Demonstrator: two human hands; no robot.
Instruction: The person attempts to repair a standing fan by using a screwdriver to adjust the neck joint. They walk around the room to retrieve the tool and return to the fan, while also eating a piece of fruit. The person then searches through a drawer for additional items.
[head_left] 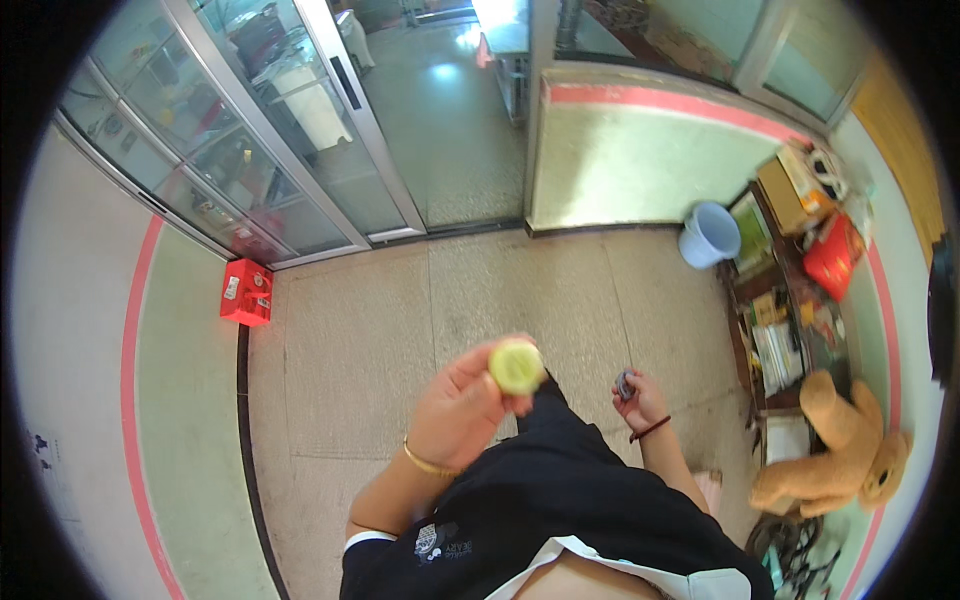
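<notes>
Raised in front of my body, my left hand (458, 412) has its fingers around a small round yellow-green disc (516, 368), flat face toward me. The disc is slightly blurred, so I cannot tell its exact kind. Lower and to the right, my right hand (646, 403) is closed on a small dark grey rounded object (626, 385), partly covered by the fingers. The two hands are apart, both above the tiled floor (350, 370).
Sliding glass doors (340, 120) stand ahead, with an opening on the right part. A red box (247, 293) sits by the left wall. Along the right are a light blue bucket (710, 236), a cluttered shelf (745, 345) and a large brown teddy bear (835, 450).
</notes>
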